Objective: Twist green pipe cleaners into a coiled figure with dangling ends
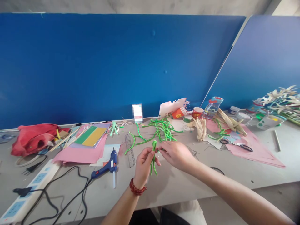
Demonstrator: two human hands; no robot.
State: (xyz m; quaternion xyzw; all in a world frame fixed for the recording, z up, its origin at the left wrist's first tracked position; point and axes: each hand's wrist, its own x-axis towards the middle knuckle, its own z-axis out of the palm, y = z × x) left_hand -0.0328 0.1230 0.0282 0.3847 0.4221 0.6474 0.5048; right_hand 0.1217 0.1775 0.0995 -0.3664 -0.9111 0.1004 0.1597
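Note:
My left hand (143, 165), with a red bead bracelet on its wrist, is closed around a bent green pipe cleaner (154, 156) and holds it upright above the grey table (175, 184). My right hand (174, 153) pinches the same pipe cleaner near its top, fingers pressed together. Just behind the hands lies a loose pile of green pipe cleaners (161, 129).
A blue glue gun (107, 165) and clear ruler (129, 150) lie left of the hands, beside pink and coloured paper sheets (86, 143), a red cloth (35, 137) and a power strip (28, 193). Scissors (236, 144), paper cups (198, 111), dried husks and paper flowers (281, 100) sit right.

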